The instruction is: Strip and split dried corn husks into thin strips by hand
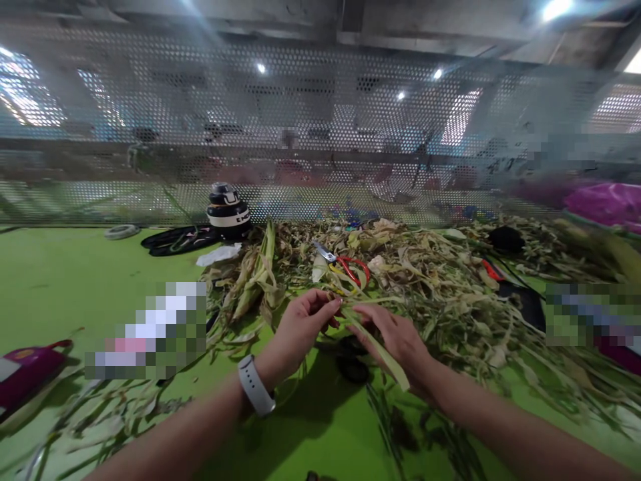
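Note:
A long, pale green strip of husk or leaf runs between my two hands above the green table. My left hand, with a light grey watch band at the wrist, is closed in a pinch at the strip's far end. Along its length my right hand is closed round the strip, whose free end hangs toward me. Just beyond my hands, red-handled scissors lie on dried leaves. A black looped object rests beneath my hands, partly hidden.
Dried leaves and husks are heaped across the table's back and right. A husk bundle, a black-and-white bottle and a tape roll are at left. A perforated metal screen stands behind. Dark stems lie near me.

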`<state>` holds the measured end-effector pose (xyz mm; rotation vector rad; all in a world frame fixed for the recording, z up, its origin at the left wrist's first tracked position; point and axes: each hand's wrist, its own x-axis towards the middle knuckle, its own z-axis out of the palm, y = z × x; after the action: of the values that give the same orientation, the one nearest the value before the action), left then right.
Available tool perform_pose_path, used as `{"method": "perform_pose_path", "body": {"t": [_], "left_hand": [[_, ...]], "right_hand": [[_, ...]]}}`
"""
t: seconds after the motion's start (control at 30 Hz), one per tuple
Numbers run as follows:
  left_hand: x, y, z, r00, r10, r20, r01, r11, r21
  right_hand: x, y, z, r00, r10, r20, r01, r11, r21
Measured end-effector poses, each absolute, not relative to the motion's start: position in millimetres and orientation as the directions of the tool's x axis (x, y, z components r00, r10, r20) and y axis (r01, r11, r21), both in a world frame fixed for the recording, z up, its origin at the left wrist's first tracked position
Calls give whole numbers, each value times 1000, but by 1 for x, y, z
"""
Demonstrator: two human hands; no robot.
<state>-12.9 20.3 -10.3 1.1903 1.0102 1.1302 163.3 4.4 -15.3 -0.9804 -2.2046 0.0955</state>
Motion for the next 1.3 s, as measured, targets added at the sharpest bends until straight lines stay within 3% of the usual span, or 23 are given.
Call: {"method": "perform_pose_path", "body": {"t": [0.17, 0.33, 0.4, 0.47, 0.57, 0.7, 0.9, 0.97, 1.03, 1.17, 1.3], "left_hand": [[-8, 16, -10, 162, 986, 46, 8, -48, 999], [-7, 10, -5, 220, 968, 123, 114, -151, 982], [-8, 9, -3, 314, 942, 123, 88, -158, 984], [-10, 9, 0, 388, 912, 134, 56, -168, 984], [-11, 8, 0, 424, 895, 139, 55, -179, 982], [-12, 9, -5, 414, 901, 126, 58, -165, 985], [-15, 16, -3, 424, 904, 56, 6, -64, 998], [-18, 19, -1, 384, 923, 17, -28, -7, 1000], [-22, 23, -1, 315, 949, -6, -84, 34, 996], [-26, 30, -4, 244, 968, -54, -120, 85, 989], [-27, 31, -7, 264, 960, -92, -110, 125, 986]], "right_hand": [[165, 3, -9, -678, 395, 620, 468, 882, -52], [169, 2, -2, -672, 326, 665, 511, 854, 98], [170, 5, -1, -549, 395, 736, 597, 802, 14], [169, 9, -1, -418, 530, 738, 621, 759, -193], [166, 12, -1, -313, 746, 589, 557, 646, -522], [161, 10, -2, -264, 861, 435, 459, 509, -728], [164, 16, -3, -315, 937, 154, 291, 249, -924], [167, 19, -1, -347, 936, 61, 316, 178, -932], [169, 21, 2, -361, 930, 69, 406, 224, -886], [173, 20, 10, -356, 905, 233, 485, 392, -782], [173, 19, 15, -240, 948, 208, 331, 281, -901]]}}
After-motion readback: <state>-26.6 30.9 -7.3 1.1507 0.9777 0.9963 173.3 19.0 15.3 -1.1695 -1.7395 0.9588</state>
